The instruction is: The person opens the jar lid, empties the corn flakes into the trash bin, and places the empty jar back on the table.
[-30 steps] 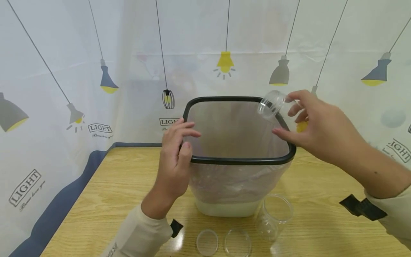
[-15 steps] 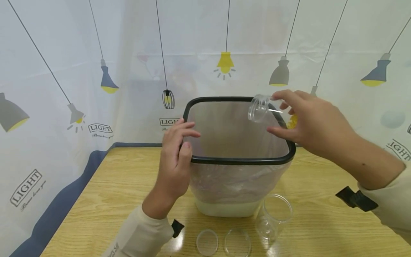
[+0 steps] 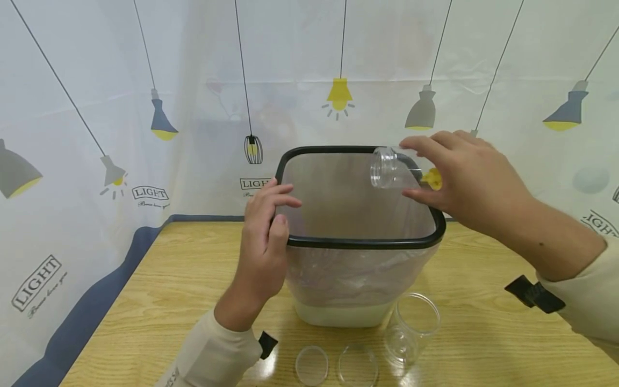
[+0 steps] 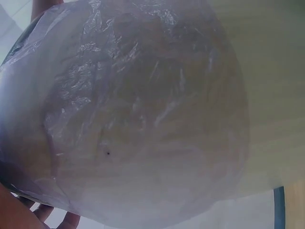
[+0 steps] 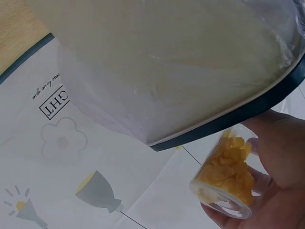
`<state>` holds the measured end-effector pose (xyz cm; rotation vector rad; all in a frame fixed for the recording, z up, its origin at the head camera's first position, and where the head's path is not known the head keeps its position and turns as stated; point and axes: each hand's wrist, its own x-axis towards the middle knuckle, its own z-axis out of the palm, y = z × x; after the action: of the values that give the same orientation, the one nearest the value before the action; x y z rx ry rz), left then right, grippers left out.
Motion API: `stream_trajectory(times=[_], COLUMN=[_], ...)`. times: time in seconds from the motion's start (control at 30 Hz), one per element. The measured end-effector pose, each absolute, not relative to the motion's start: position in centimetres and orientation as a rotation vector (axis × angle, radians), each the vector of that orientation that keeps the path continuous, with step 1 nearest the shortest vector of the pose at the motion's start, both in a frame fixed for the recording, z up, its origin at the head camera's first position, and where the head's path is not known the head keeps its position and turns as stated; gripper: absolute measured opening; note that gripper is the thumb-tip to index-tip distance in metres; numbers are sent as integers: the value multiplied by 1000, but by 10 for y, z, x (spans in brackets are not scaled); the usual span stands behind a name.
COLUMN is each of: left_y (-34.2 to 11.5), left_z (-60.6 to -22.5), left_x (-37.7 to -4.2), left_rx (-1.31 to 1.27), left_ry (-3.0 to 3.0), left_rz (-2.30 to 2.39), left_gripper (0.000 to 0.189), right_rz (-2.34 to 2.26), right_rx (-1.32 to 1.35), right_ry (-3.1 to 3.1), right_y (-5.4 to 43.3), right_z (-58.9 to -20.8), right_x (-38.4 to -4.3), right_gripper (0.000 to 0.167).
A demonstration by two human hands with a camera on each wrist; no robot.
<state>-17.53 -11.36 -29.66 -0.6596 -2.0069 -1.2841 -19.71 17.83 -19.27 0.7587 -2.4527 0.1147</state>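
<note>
My right hand [image 3: 476,169] grips a small clear plastic jar [image 3: 385,168], tipped on its side over the right part of a trash bin's rim [image 3: 365,243], mouth toward the left. Yellow-orange pieces [image 5: 231,167] sit near the jar's base in the right wrist view. At the bin's left side my left hand [image 3: 265,247] rests on the black rim, fingers over the edge and thumb at the front left corner. A thin clear liner [image 4: 143,95] covers the bin's outside in the left wrist view.
A larger clear jar [image 3: 413,330] stands on the wooden table [image 3: 188,285] at the bin's front right. Two round clear lids [image 3: 311,365] lie in front of the bin. A lamp-printed curtain [image 3: 203,107] hangs behind and along the left.
My right hand has moved left and tipped the jar further, so its mouth now points left over the bin. My left hand stays at the rim.
</note>
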Motion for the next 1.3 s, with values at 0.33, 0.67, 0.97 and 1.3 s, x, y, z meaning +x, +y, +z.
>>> stream_trajectory(times=[0.33,0.67,0.97,1.3], left_y=[-113,-113,-113,-111], left_z=[-299,-301,-303,-304], left_x=[-176,-176,-178,-179], left_rx=[-657,-648,-657,-657], left_ry=[-1987,-1975,-1956,-1947], left_rz=[-1310,-1327,-1322,-1324], left_gripper=[35,35,36,36], right_rz=[64,11,-28,-34], right_rx=[832,872,836,858], right_ry=[-2391,-2383,-2419,-2389], right_y=[180,176,175,177], right_z=[-192,-193,-192,-191], right_x=[-200,-202,-201,-202], right_gripper=[72,70,75,74])
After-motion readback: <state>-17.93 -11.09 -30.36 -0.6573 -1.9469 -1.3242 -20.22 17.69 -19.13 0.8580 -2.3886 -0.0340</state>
